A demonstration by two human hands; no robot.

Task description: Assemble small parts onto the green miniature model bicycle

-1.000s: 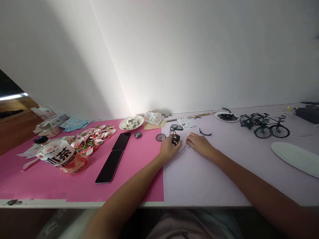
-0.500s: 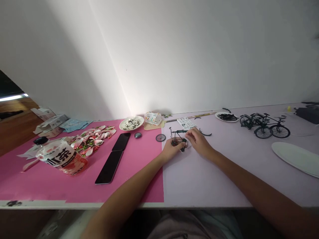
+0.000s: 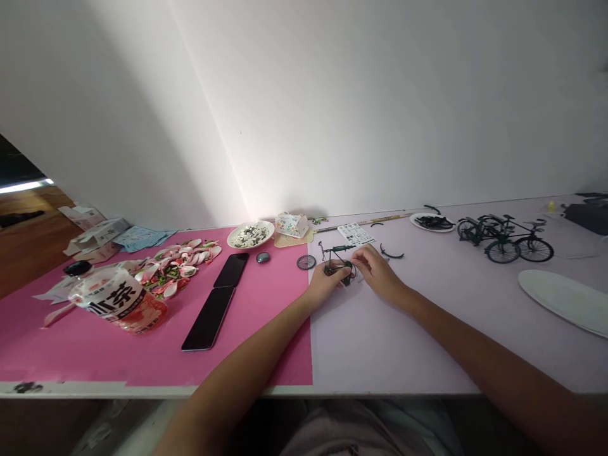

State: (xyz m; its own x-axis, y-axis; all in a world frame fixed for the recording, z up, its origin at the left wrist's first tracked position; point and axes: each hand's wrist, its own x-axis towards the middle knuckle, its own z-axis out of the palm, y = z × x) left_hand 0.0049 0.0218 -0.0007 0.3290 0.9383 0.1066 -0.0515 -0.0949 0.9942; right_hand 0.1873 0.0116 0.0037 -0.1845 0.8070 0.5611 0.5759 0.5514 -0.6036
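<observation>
model bicycle (image 3: 342, 249) held over pink-and-lilac table (image 3: 389, 354) (white wall (image 3: 332, 114) behind)

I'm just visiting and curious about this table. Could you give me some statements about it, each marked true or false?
1. The left hand holds a model bicycle. True.
2. The right hand is over by the bottle. False: it is close beside the model bicycle.
3. A printed sheet lies farther back than both hands. True.
4. The loose wheel lies at the far right of the table. False: it lies near the left hand.
5. The bottle has a black cap. True.
6. The pile of black parts sits on the pink surface. False: it sits on a white plate.
</observation>
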